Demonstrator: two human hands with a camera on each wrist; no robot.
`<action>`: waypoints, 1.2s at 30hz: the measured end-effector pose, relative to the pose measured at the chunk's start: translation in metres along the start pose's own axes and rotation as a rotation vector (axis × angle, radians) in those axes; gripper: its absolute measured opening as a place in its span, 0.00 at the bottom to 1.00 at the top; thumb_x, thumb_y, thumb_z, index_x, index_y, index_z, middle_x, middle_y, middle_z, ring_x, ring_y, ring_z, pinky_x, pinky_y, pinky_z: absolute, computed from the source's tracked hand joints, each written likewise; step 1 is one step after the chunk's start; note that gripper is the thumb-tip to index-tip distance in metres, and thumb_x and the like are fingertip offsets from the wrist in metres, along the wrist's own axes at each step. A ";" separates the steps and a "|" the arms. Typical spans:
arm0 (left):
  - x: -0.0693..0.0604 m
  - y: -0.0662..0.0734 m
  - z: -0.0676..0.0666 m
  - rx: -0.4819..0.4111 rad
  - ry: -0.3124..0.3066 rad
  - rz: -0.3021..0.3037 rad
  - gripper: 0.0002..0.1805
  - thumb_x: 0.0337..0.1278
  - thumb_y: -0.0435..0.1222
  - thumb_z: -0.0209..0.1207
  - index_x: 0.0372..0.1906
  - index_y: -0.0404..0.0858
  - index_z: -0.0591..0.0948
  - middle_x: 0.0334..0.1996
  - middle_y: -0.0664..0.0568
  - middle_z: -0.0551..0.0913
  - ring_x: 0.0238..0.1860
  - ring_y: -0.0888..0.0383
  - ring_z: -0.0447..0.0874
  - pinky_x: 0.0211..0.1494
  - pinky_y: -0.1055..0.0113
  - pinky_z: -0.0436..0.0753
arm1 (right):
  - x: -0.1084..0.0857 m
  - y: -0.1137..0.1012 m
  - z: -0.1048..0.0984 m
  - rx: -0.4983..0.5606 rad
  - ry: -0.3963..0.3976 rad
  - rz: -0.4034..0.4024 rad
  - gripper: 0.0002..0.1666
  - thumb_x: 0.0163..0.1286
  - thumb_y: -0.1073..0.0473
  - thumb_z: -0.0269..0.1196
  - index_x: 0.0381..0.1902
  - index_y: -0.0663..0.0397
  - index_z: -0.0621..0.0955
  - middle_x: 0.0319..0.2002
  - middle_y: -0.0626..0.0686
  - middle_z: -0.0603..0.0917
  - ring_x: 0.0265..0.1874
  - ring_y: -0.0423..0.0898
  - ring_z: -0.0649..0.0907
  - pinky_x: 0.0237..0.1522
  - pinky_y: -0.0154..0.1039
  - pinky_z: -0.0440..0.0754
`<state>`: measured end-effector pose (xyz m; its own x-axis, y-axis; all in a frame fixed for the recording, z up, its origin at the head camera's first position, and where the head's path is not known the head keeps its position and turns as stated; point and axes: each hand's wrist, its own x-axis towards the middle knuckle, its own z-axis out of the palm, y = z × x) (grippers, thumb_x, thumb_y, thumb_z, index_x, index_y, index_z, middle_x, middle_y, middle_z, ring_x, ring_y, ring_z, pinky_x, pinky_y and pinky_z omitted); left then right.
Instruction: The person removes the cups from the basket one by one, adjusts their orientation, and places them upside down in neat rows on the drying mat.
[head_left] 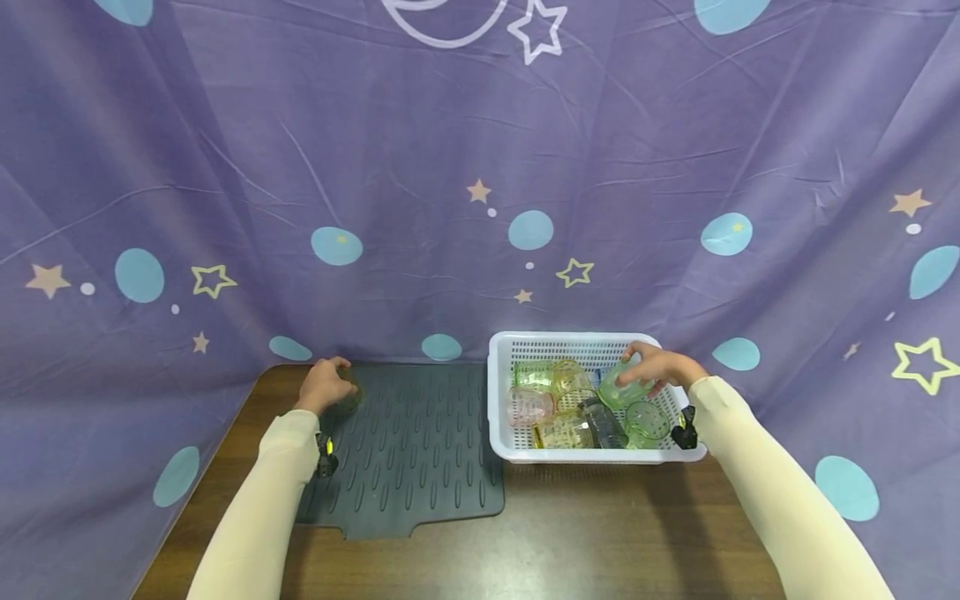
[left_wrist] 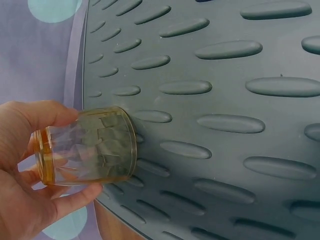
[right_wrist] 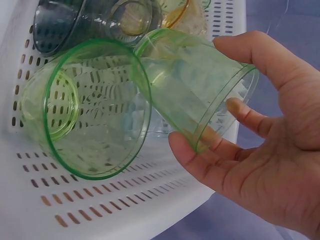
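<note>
Over the far left part of a dark drying mat (head_left: 420,442), my left hand (head_left: 326,385) grips an amber-tinted clear glass (left_wrist: 95,145). Thumb and fingers hold it near its thick base, and its other end faces the mat; whether it touches, I cannot tell. My right hand (head_left: 654,367) reaches into the right side of a white perforated basket (head_left: 498,450). There it holds a tilted green glass (right_wrist: 185,82) by the end nearest the palm. Beside that glass lies another green glass (right_wrist: 95,145), its wide mouth showing.
More tinted glasses fill the basket: a pink glass (head_left: 531,407), a dark grey glass (head_left: 602,423) and several yellow and green ones. Mat and basket sit side by side on a wooden table (head_left: 570,533). A purple patterned curtain (head_left: 420,167) hangs right behind them.
</note>
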<state>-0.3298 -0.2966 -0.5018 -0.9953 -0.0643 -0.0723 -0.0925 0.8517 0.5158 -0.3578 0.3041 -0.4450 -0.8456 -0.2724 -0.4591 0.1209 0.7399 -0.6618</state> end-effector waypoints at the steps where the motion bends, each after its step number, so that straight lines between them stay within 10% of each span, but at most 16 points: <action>1: 0.000 0.000 0.000 -0.001 0.001 0.000 0.35 0.51 0.35 0.68 0.66 0.29 0.74 0.65 0.21 0.69 0.56 0.30 0.77 0.49 0.42 0.81 | 0.000 -0.001 0.000 -0.005 0.011 -0.008 0.39 0.62 0.55 0.70 0.62 0.63 0.62 0.62 0.71 0.65 0.52 0.64 0.77 0.42 0.53 0.87; 26: 0.004 -0.009 0.004 -0.007 -0.024 0.002 0.38 0.57 0.41 0.65 0.71 0.31 0.68 0.66 0.22 0.66 0.63 0.26 0.70 0.56 0.35 0.76 | -0.010 -0.056 0.000 0.325 0.088 -0.274 0.44 0.70 0.58 0.67 0.74 0.62 0.57 0.61 0.68 0.67 0.56 0.58 0.77 0.55 0.56 0.84; 36: 0.008 0.017 0.005 -0.072 0.046 0.024 0.48 0.59 0.53 0.62 0.78 0.33 0.58 0.71 0.22 0.54 0.70 0.21 0.48 0.66 0.23 0.50 | -0.026 -0.074 0.001 0.437 0.130 -0.343 0.40 0.71 0.59 0.66 0.73 0.57 0.60 0.53 0.56 0.70 0.51 0.49 0.78 0.54 0.52 0.83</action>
<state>-0.3393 -0.2801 -0.4980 -0.9974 -0.0692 -0.0210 -0.0686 0.8135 0.5774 -0.3446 0.2561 -0.3848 -0.9282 -0.3536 -0.1160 0.0085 0.2916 -0.9565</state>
